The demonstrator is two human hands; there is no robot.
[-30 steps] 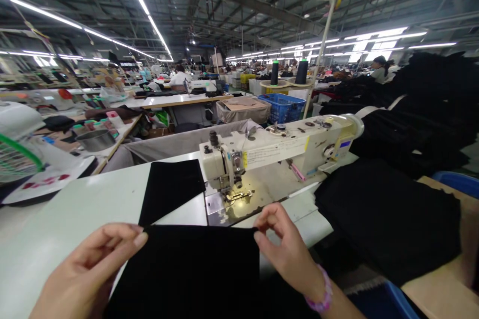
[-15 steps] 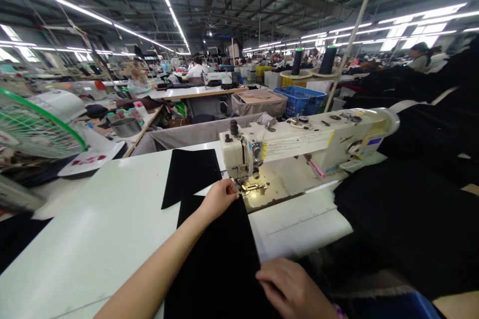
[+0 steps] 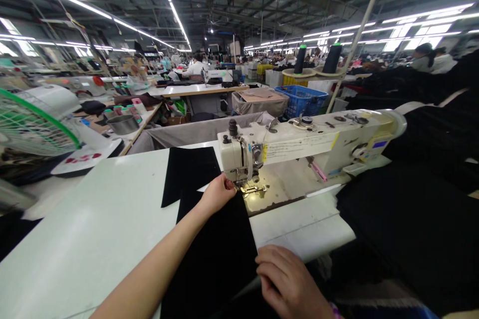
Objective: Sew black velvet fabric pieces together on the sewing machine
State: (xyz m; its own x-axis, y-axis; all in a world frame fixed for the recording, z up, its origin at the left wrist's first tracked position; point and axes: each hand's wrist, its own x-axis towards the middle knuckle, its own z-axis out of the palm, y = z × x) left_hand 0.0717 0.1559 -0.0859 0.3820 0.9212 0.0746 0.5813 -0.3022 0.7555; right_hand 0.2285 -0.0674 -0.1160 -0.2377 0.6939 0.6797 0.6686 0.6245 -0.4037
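A long piece of black fabric [image 3: 213, 244] lies on the pale sewing table [image 3: 108, 214], its far edge reaching the needle area of a cream sewing machine [image 3: 292, 144]. My left hand [image 3: 219, 193] is closed on the fabric's right edge, thumb and fingers pinched just in front of the presser foot. Nearer to me, my right hand [image 3: 290, 279] pinches the same right edge with curled fingers. Another black fabric part [image 3: 190, 169] spreads beyond my left hand, left of the machine head. A lamp lights the metal plate beside the needle.
At left stands a fan with a green rim [image 3: 41, 114]. Behind the machine are a blue basket [image 3: 303, 99], a cloth-covered bin [image 3: 258, 102] and thread cones [image 3: 331, 57]. Dark fabric [image 3: 411, 214] is heaped at right. Other people sit at far tables.
The near black fabric has shifted slightly forward towards the machine. My right hand has moved a little up and forward with its edge; my left hand stays near the needle.
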